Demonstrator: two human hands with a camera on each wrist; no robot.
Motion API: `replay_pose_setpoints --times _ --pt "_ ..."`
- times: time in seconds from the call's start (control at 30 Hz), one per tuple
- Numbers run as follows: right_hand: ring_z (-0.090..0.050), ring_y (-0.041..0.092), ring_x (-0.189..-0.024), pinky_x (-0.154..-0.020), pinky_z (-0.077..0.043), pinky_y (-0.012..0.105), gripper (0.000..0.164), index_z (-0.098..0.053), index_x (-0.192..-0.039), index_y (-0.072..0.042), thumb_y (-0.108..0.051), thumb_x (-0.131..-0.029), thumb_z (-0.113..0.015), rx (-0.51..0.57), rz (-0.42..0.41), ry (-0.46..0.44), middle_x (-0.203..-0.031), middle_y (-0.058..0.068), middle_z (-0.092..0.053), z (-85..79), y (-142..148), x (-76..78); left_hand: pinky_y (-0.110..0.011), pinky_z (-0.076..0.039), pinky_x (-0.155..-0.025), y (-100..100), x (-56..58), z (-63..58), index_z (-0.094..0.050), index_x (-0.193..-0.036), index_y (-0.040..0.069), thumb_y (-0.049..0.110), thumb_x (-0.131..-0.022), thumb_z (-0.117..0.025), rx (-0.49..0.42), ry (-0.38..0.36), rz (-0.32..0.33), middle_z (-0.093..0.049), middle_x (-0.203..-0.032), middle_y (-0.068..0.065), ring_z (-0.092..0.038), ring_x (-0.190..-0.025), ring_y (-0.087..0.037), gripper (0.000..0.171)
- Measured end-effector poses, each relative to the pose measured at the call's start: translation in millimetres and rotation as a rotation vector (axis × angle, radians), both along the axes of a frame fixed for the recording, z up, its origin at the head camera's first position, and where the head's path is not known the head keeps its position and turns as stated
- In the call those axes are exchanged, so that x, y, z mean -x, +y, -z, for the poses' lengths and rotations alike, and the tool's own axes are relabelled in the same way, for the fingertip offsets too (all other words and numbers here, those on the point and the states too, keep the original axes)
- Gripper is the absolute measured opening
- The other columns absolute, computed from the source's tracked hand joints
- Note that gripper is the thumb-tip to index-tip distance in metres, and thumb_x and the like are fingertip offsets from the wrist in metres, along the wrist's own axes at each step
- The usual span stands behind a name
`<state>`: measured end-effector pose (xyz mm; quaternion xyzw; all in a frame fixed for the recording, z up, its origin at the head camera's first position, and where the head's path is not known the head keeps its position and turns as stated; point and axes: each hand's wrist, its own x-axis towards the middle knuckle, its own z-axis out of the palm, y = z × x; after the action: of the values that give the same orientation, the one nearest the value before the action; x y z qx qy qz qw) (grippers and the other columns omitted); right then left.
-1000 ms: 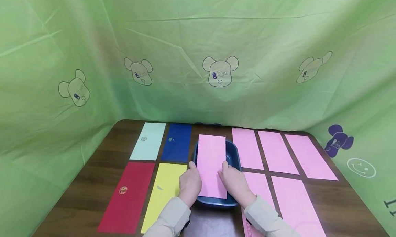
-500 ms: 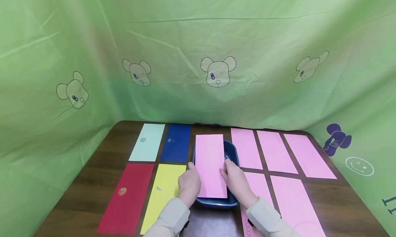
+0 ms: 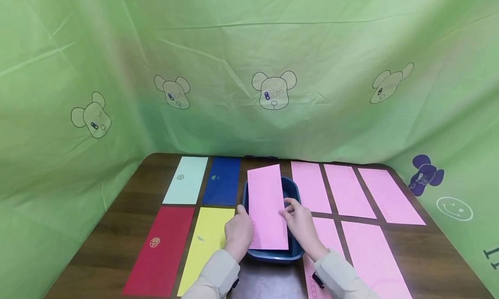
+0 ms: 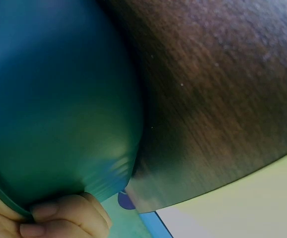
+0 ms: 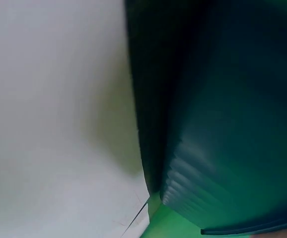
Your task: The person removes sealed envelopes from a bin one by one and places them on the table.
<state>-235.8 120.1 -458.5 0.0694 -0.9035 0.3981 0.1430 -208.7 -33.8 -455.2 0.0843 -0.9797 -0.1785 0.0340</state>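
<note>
In the head view a pink envelope lies over a dark blue plastic basin. Its far right corner is raised, and small printed boxes show near its lower left. My left hand grips the basin's left rim, beside the envelope's left edge. Curled fingers show at that rim in the left wrist view. On the other side, my right hand pinches the envelope's right edge between thumb and forefinger. The right wrist view shows the basin's outer wall; the hand is mostly hidden there.
Left of the basin lie a pale mint envelope, a blue envelope, a red envelope and a yellow envelope. Several pink envelopes lie in rows at right. A green curtain surrounds the brown table.
The pink envelope's far right corner has risen and printed boxes now show on its face. My right hand's fingers have spread from a tighter grip; my left hand has stayed in place.
</note>
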Motion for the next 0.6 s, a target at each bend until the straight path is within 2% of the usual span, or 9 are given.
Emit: replay_pose_setpoints --times 0.27,0.47,0.6 --pt "-0.063 0.021 -0.067 -0.059 -0.054 0.037 0.014 -0.065 -0.093 0.006 -0.003 -0.083 -0.064 0.089 0.039 -0.057 -0.078 0.018 -0.07 -5.0 -0.3 3.6 -0.026 -0.04 -0.042 0.4 -1.3 -2.5 -0.039 -0.089 0.002 0.01 -0.087 -0.059 0.01 0.003 -0.006 -0.043 -0.047 -0.008 -0.046 -0.041 -0.019 0.021" --pt "-0.059 0.018 -0.066 -0.058 -0.049 0.031 0.017 -0.066 -0.097 0.006 -0.007 -0.086 -0.06 0.126 0.077 -0.127 -0.081 0.016 -0.069 -7.1 2.5 5.5 -0.027 -0.04 -0.043 1.3 0.0 -2.0 -0.04 -0.09 0.002 0.011 -0.089 -0.056 -0.016 -0.001 -0.014 -0.044 -0.049 -0.009 -0.047 -0.043 -0.02 0.019" --pt "-0.057 0.016 -0.065 -0.057 -0.047 0.028 0.018 -0.066 -0.098 0.005 -0.009 -0.087 -0.059 0.141 0.092 -0.143 -0.08 0.015 -0.068 -8.0 3.7 4.6 -0.027 -0.041 -0.044 1.2 -0.8 -3.0 -0.04 -0.092 0.002 0.011 -0.088 -0.057 -0.023 -0.007 -0.018 -0.044 -0.049 -0.009 -0.047 -0.043 -0.02 0.019"
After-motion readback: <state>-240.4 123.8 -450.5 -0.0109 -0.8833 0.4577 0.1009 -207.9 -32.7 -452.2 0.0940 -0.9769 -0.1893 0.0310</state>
